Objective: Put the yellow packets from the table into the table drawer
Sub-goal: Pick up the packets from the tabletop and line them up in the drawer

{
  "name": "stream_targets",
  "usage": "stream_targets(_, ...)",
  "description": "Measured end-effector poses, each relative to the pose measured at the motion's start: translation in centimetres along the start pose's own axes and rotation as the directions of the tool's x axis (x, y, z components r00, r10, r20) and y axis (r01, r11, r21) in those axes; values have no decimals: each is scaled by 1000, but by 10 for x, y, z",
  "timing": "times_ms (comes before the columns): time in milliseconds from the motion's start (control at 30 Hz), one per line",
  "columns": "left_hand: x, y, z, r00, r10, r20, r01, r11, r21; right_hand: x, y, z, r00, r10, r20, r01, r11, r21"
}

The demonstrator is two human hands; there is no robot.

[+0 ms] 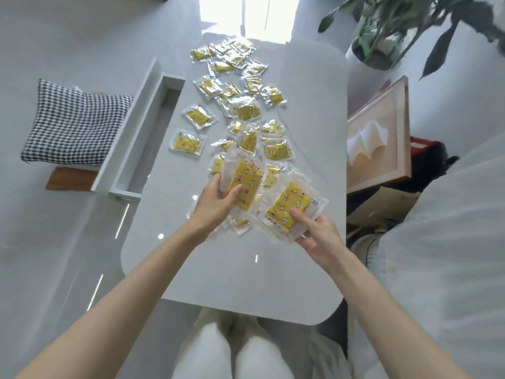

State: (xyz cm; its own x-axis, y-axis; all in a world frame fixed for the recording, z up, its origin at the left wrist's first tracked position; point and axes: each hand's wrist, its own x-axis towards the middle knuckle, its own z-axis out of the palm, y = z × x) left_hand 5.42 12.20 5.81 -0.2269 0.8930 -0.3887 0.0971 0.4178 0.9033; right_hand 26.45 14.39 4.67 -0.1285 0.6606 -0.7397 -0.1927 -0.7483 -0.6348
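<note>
We are sitting at the white surface (pixel 246 283) and holding yellow packets in both hands. Our left hand (pixel 216 203) is gripping a small stack of packets (pixel 244 181), with the fingers (pixel 233 193) closed on its near edge. Our right hand (pixel 318 236) is gripping another stack (pixel 291 207), with one finger pressing down on the top packet. We think we are holding them in stacks so we can carry many at once.

Many more loose packets (pixel 240 105) are lying spread over the far half of the surface. Some are lying alone and some are overlapping. A few are hiding under our stacks.

The drawer (pixel 153 138) is standing open on the left side of the surface. We are seeing only grey inside it, and no packets are in there that we can see. Our left hand is nearer to it than our right, so that stack can probably go in first. Most of the job is not yet done.
</note>
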Motion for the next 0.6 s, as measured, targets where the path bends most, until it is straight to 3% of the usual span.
stream_targets(167, -32, 65, -36, 996, 53, -65, -58, 995, -78, -42, -52, 45, 990, -78, 115, 79, 997, -9)
stream_targets(333, -57, 103, -88, 992, 13, -128, -31, 989, -143, -83, -89, 101, 966, -151, 208, 154, 988, -1)
stream_targets(600, -100, 132, -230, 979, 96, -179, -123, 981, -147, -132, -75, 232, 942, -192, 273, 209, 977, -33)
